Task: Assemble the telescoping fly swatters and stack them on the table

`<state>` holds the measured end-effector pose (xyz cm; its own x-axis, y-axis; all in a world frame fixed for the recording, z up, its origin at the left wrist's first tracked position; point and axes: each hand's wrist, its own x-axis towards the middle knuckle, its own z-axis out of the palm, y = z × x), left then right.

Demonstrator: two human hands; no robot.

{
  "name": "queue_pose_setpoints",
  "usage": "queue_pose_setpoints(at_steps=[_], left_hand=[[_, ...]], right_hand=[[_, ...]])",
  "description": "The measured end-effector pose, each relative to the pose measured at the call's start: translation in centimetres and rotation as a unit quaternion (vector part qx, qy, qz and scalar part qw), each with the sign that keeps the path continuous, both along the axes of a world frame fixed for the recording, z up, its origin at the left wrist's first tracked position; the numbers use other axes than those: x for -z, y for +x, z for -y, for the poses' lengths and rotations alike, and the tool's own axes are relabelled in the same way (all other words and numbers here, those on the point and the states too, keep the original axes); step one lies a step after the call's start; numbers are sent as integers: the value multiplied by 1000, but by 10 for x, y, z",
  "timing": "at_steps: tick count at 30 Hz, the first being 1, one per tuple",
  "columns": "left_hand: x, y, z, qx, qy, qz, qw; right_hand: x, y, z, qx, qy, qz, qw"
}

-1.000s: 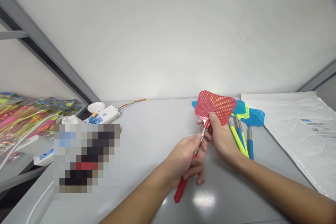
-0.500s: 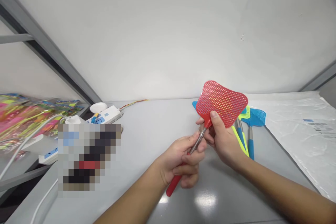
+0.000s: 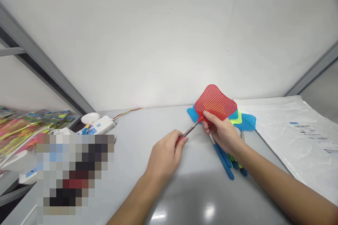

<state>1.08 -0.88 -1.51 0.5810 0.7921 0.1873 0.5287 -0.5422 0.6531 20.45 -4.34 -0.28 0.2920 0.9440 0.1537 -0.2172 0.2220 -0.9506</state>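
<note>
A red fly swatter (image 3: 215, 103) with a perforated head and a metal telescopic rod is held above the table, tilted up to the right. My right hand (image 3: 221, 130) pinches the base of its head, thumb on top. My left hand (image 3: 166, 151) is closed round the red handle, which it mostly hides. Behind and below my right hand lies a pile of blue and yellow-green fly swatters (image 3: 246, 121), their heads toward the wall and their blue handles (image 3: 224, 160) toward me. My right forearm covers part of that pile.
A white plastic mailing bag (image 3: 287, 130) lies at the right. On the left are a white power strip (image 3: 104, 124), a white round object (image 3: 90, 118), a pixelated area and colourful packaged goods (image 3: 29, 130) on a shelf. A white wall (image 3: 158, 59) stands behind the grey table (image 3: 126, 147).
My left hand has moved down-left along the swatter, from rod and handle to the handle, its back now upward. More rod shows between my hands. The view has shifted, revealing more of the pile.
</note>
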Motion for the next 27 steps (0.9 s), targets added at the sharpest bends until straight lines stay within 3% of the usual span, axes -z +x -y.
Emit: queue_pose_setpoints(at_steps=[5,9,15,20,27], left_hand=[[0,-2,2,9,15,-5,1000],[-2,-2,4,24,-66,37,997],[-10,0,-2,75,-209,103,970],[-4,2,-3,40,-177,91,979],[0,-2,-4,74,-199,59,975]], right_hand=[[0,-1,2,5,28,32,999],[1,-8,2,11,46,28,998],[-2,-5,1,-13,42,46,998],[0,-1,0,-23,2,13,1000],[0,9,-3,44,-2,76,996]])
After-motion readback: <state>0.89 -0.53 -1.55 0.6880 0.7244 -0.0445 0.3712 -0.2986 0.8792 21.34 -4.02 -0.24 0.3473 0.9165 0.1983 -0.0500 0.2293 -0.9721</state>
